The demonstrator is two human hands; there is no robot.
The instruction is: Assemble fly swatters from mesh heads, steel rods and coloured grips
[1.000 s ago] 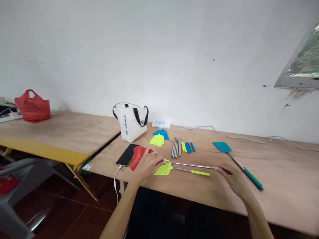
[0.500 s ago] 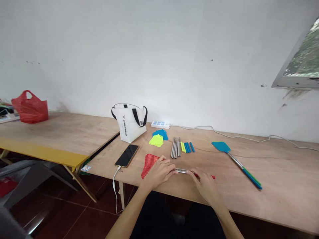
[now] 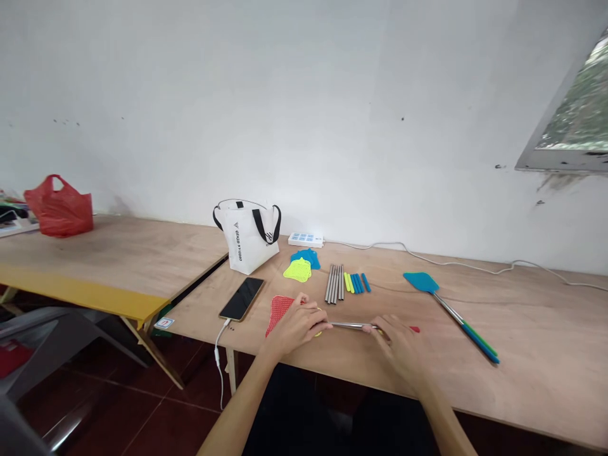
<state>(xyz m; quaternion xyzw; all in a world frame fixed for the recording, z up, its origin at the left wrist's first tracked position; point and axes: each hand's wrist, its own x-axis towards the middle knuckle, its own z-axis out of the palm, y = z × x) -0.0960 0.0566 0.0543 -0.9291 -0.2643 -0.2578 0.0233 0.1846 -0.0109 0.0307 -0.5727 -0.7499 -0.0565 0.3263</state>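
Observation:
A red fly swatter (image 3: pixel 279 310) lies across my front edge of the table, its perforated head to the left and a metal rod running right. My left hand (image 3: pixel 300 324) is closed around the joint of head and rod, covering part of the head. A small bit of yellow (image 3: pixel 318 334) shows under those fingers; I cannot make out what it is. My right hand (image 3: pixel 398 342) grips the swatter's handle end, with the red tip poking out past the fingers. Behind them lie several metal rods (image 3: pixel 334 283), blue and yellow grip sleeves (image 3: pixel 357 282), and yellow (image 3: pixel 297 270) and blue swatter heads (image 3: pixel 310 256).
A blue fly swatter (image 3: pixel 421 282) rests on the right beside a green stick end. To the left are a phone (image 3: pixel 243 297) on a charging cable and a white bag (image 3: pixel 249 244). A power strip (image 3: pixel 305 240) stands by the wall; a red plastic bag (image 3: pixel 61 209) sits on another table.
My right hand has moved right with the handle end, and my left hand slightly left. A longer stretch of metal rod now shows between them.

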